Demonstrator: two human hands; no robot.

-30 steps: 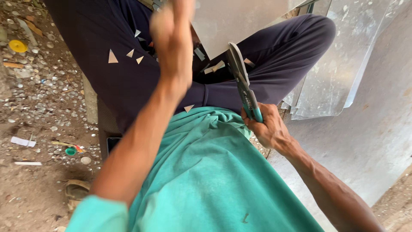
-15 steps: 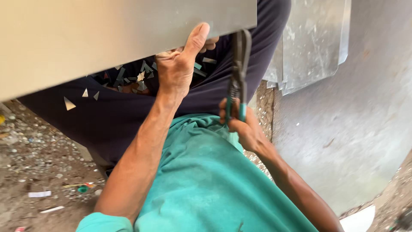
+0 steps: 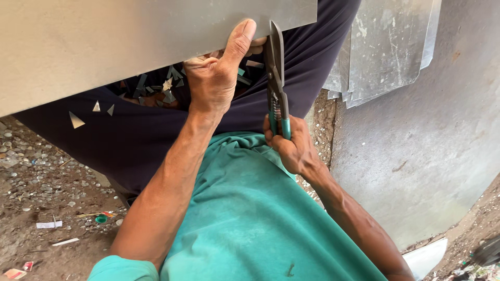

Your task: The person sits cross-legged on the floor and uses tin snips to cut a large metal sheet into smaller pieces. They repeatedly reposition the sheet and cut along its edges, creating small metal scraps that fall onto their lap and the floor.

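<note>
**Snips at the sheet's lower edge**

I see my left hand (image 3: 213,83) pinching the lower edge of the grey metal sheet (image 3: 104,47), thumb on its face, held above my lap. My right hand (image 3: 294,148) has its grip wrapped tight round the green-handled tin snips (image 3: 276,88), blades upright beside that thumb. Metal offcuts (image 3: 166,86) lie on the dark trousers (image 3: 130,140).

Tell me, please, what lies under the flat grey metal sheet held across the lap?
Under the flat grey metal sheet, small triangular metal offcuts lie on dark trousers. The left hand's fingers reach beneath; whatever lies further under is covered.
</note>
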